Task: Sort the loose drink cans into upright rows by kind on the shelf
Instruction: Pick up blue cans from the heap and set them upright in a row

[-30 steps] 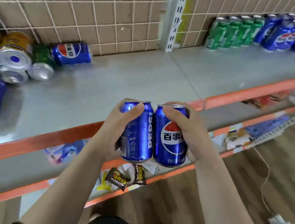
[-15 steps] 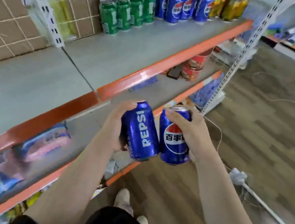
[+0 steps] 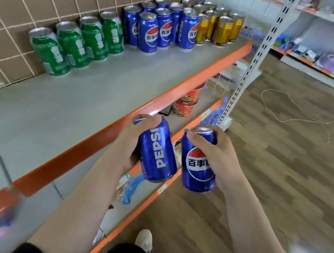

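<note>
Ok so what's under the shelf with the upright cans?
Two red tubs and a dark flat thing beside them sit on the lower shelf. Everything further back is covered by the upper shelf, and the held blue cans hide some.

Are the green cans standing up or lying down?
Standing up. All four green cans rest on their bottoms on the shelf, silver tops facing up.

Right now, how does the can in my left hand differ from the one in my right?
The left Pepsi can shows white PEPSI lettering; the right Pepsi can shows the round logo with Chinese characters. The left Pepsi can tilts more; the right Pepsi can is nearer upright. Both are blue and hand-held.
</note>
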A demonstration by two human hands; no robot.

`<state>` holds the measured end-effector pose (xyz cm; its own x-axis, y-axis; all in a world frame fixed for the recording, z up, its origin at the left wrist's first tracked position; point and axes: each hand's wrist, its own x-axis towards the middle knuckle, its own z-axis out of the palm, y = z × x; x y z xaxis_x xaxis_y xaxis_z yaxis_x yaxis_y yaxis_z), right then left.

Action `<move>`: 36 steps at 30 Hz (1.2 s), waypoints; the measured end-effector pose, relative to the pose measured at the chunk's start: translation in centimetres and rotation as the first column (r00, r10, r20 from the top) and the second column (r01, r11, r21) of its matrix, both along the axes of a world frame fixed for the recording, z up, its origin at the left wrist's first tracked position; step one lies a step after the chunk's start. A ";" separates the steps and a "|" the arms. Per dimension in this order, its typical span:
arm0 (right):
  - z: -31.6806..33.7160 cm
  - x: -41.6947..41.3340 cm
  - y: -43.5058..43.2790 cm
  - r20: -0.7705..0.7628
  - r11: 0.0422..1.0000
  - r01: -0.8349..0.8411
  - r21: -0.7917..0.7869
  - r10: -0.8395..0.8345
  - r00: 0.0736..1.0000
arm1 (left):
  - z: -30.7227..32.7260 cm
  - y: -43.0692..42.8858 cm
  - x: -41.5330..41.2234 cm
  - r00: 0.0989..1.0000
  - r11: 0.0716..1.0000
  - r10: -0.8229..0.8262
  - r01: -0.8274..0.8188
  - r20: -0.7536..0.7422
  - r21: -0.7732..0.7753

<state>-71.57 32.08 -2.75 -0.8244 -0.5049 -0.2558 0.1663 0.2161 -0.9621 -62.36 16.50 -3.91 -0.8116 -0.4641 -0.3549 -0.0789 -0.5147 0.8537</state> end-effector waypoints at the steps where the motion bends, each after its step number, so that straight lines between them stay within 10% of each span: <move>1: 0.0 -1.3 -0.2 0.001 1.000 0.008 0.004 -0.008 1.000 | 0.0 -0.4 -1.2 1.000 1.000 0.005 -0.005 -0.006 0.008; 26: 1.2 -30.7 -9.0 0.020 0.837 -0.517 -0.181 0.529 0.849 | 1.4 -1.3 -24.6 0.796 0.810 0.584 -0.584 -0.160 0.050; 36: 1.8 -34.0 -19.4 -0.036 0.769 -0.623 -0.145 0.625 0.780 | 1.5 -9.6 -27.8 0.781 0.700 0.588 -0.622 -0.212 -0.351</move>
<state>-105.60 12.68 -0.97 -0.3126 -0.9379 -0.1505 0.0561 0.1399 -0.9886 -90.17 6.93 -2.37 -0.3243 -0.9459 0.0115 0.2088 -0.0597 0.9761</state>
